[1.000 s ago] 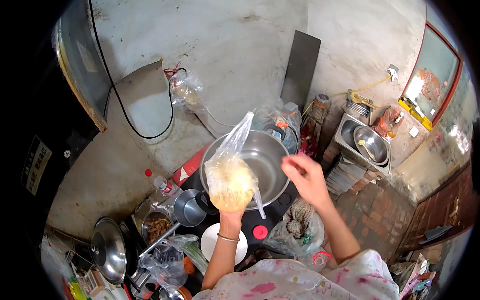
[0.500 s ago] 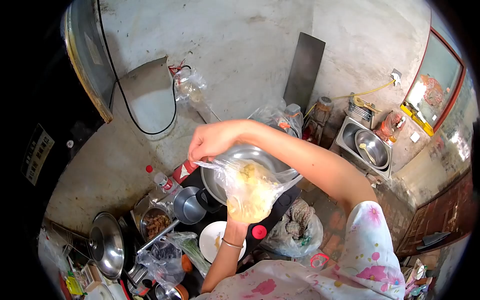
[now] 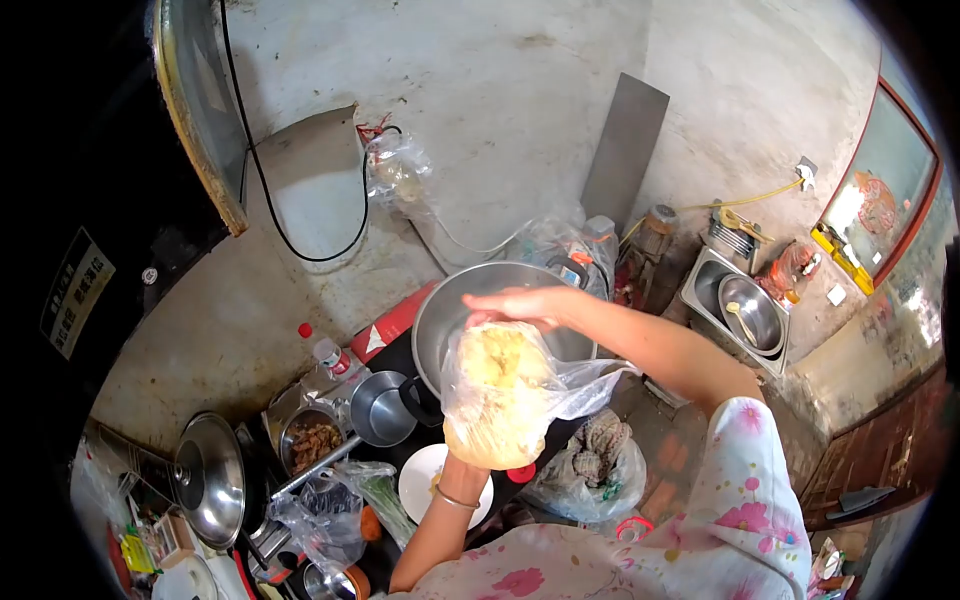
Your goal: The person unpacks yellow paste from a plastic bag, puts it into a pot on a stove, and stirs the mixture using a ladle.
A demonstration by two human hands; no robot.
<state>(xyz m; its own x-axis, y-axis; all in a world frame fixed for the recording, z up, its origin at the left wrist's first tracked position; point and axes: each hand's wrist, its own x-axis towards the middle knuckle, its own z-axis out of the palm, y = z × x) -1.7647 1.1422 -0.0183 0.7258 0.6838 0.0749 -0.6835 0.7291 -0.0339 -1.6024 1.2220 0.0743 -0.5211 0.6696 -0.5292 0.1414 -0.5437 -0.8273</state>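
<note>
Head view: a clear plastic bag of lumpy pale-yellow food (image 3: 503, 385) rests on the left hand (image 3: 464, 476), whose fingers are hidden, their grip impossible to tell. The right hand (image 3: 522, 304) is at the bag's far edge, fingers extended; whether they pinch plastic is unclear. Beyond stands a wide silver metal pot (image 3: 434, 325), beside a small silver saucepan (image 3: 382, 412) and round white plate (image 3: 413, 490).
</note>
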